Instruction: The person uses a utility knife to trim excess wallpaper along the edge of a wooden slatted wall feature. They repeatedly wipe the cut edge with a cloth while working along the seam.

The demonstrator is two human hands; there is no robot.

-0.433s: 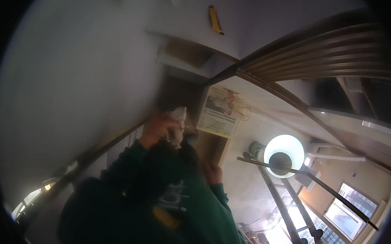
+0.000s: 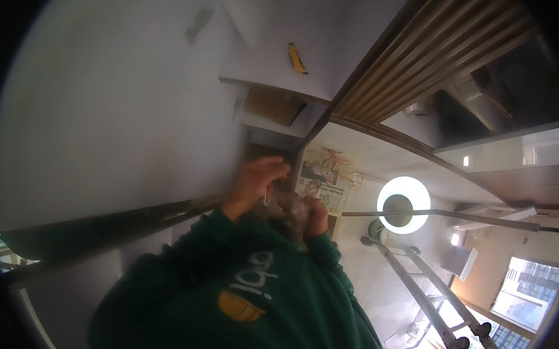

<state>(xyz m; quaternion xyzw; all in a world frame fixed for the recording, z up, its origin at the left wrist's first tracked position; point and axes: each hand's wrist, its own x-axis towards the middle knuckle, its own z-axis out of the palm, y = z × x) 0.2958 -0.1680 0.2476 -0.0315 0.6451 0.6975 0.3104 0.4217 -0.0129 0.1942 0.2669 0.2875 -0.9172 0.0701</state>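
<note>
My left hand is raised in front of my green sweatshirt, fingers bent over with a whitish edge showing beneath them. Lower and to the right, my right hand is closed at the side of a crumpled, translucent, plastic-like piece. That piece lies between the two hands; blur hides its exact kind. Beyond them a yellow utility knife lies on a pale shelf board.
Brown slatted panelling runs along the upper right. Newspaper with loose wires is beside my right hand. Farther right are a bright ring-shaped lamp, a long pole, a ladder and a bucket. A large pale panel fills the left.
My right hand has come up from beside the body to meet the left. The whitish crumpled piece, earlier in my left hand, is now between both. The view has turned slightly.
</note>
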